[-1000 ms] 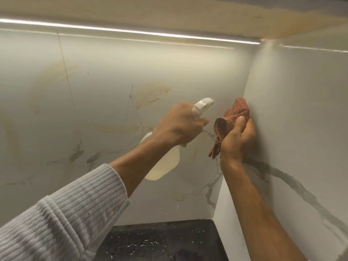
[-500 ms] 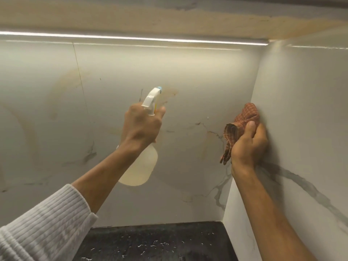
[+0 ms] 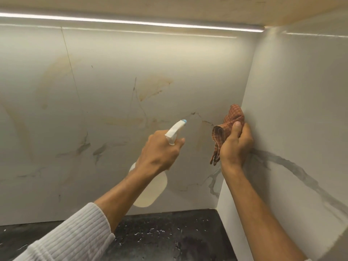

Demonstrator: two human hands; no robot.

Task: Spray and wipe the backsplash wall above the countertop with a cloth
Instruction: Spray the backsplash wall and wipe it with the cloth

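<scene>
The marble-look backsplash wall (image 3: 105,95) fills the view, with yellowish stains and grey veins. My left hand (image 3: 160,149) grips a translucent spray bottle (image 3: 150,193) by its white trigger head, whose blue-tipped nozzle points up and right at the wall. My right hand (image 3: 235,147) holds a bunched orange checked cloth (image 3: 231,119) pressed against the side wall (image 3: 301,110) right at the inner corner. A loose end of the cloth hangs down beside my wrist.
A dark speckled countertop (image 3: 169,236) runs along the bottom, meeting both walls. An LED strip (image 3: 131,21) glows under the cabinet overhead. The side wall on the right carries a thick grey vein.
My left hand swung the spray bottle left and upright, then back right towards the corner with the nozzle tilted up and right. My right hand kept the cloth pressed at the corner.
</scene>
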